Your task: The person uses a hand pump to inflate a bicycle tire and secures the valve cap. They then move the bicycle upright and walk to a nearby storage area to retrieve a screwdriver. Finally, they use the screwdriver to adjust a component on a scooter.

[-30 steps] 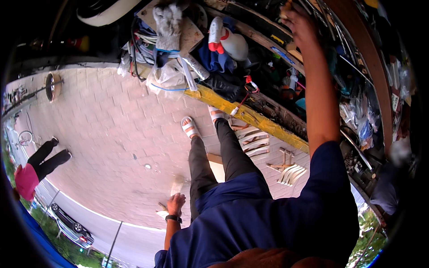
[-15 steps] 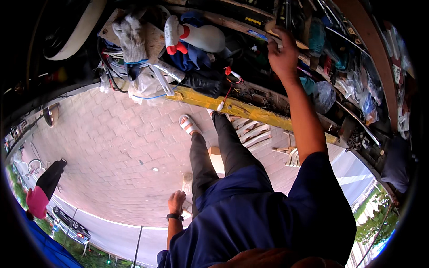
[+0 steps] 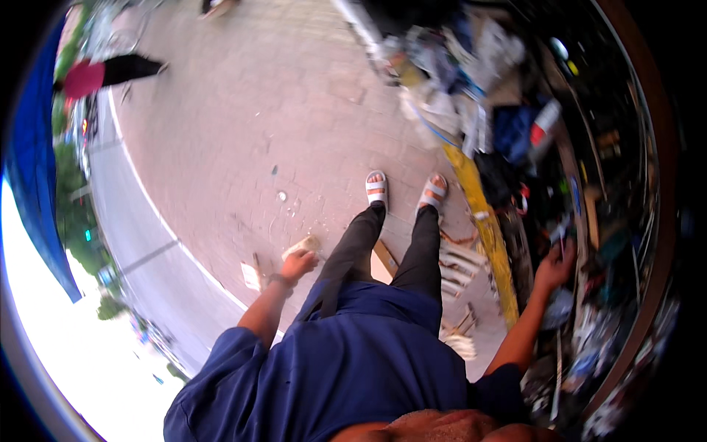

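My right hand (image 3: 556, 265) reaches into a cluttered bin of tools and parts at the right, fingers closed. A thin pale or purple thing shows at its fingertips, too blurred to name. Just beyond it lie a strip of wood (image 3: 592, 217) and a white and red bottle (image 3: 543, 124) on dark blue cloth (image 3: 512, 134). At my left side hangs my left hand (image 3: 299, 265), wearing a dark wristband, its fingers curled with nothing seen in them. A beige block-like thing (image 3: 302, 245) appears behind it, seemingly on the paving.
A yellow edge beam (image 3: 482, 217) bounds the bin beside my feet. Wooden slats (image 3: 460, 269) and a cardboard box (image 3: 384, 259) lie on the ground near my legs. Plastic bags (image 3: 442, 107) bulge over the bin's far end. A person in pink (image 3: 85, 79) stands far left by the road.
My view has swung to the left, so the bin now sits at the right. My right hand has drawn back from the wooden ledge, closer to my body. Both feet now show.
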A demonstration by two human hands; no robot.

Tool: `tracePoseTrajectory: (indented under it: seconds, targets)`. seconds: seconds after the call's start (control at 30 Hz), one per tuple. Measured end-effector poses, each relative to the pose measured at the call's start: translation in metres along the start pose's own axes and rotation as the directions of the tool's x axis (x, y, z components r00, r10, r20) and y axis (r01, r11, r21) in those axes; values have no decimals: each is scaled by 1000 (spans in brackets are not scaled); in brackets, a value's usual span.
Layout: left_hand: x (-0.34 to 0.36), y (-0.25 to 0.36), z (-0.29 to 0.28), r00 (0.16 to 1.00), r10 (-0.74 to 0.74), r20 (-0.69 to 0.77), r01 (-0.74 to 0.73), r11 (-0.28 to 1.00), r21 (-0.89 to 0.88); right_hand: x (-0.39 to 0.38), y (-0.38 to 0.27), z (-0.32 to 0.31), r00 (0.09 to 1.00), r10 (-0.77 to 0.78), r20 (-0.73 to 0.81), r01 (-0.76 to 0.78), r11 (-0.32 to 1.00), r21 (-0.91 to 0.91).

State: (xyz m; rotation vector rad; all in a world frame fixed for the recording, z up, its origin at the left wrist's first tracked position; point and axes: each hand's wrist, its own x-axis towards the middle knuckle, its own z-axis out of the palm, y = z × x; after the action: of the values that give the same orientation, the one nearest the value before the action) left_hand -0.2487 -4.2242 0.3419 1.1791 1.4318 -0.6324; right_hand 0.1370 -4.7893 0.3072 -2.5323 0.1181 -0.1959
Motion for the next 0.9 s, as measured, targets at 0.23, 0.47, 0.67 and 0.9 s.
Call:
tracePoseTrajectory:
  seconds: [0.23,0.47,0.67,0.9]
  targets:
    - [8,-59,-36,994,-26,-109,8,986,-164,-70,-86,12,959,-9,284,-9,998,64]
    - [20,-135,-105,967,-227,-113,172,914,-369,-125,-232,61,833,-34,553,105,990,-97]
    - [68,-131,-198,990,-64,-123,-1,884,-467,-139,-304,141,759,-37,650,238,945,-224]
    - [154,-86,-291,943,3,-334,-139,912,-385,-102,-454,247,749,-63,660,230,958,-170]
